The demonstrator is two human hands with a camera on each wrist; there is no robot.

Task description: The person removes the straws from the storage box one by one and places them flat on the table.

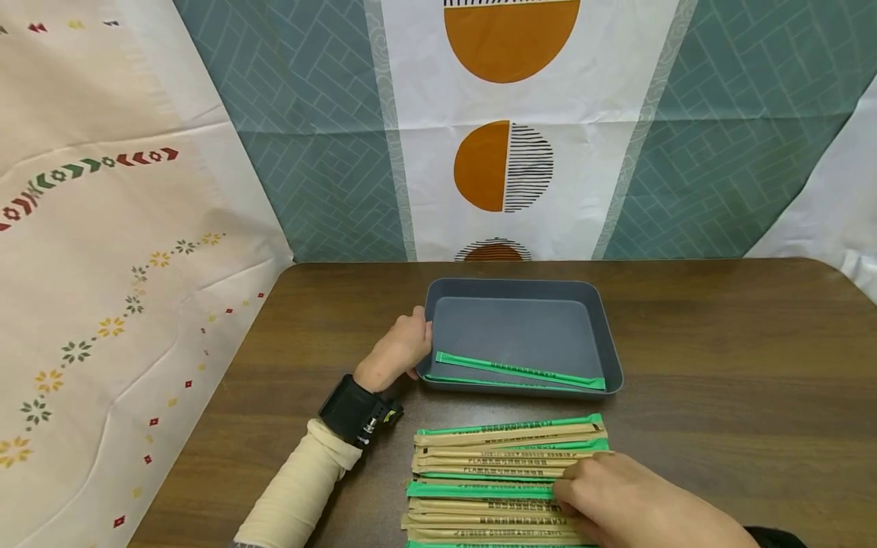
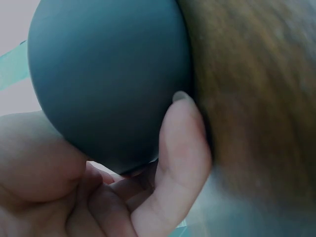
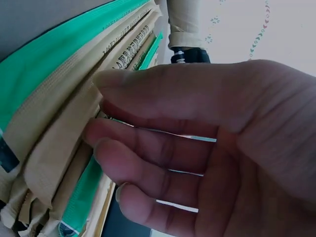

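A dark grey rectangular tray [image 1: 510, 327] stands on the table with two green paper-wrapped sticks [image 1: 521, 371] lying along its near side. My left hand [image 1: 400, 346] grips the tray's left wall; in the left wrist view the fingers [image 2: 182, 153] curl against its dark outer side. Below the tray lies a pile of tan [image 1: 493, 460] and green wrapped sticks, printed with dark lettering. Over the pile's right end is my right hand [image 1: 630, 495], fingers bent, thumb tip touching the wrappers [image 3: 74, 123] beside a green stick [image 1: 479, 490]. Whether it pinches one is hidden.
The brown wooden table [image 1: 740, 396] extends to both sides. Behind it hangs a patterned cloth [image 1: 308, 137], and another light cloth [image 1: 103, 289] hangs along the left edge. A black wrist device [image 1: 352, 411] sits on my left wrist.
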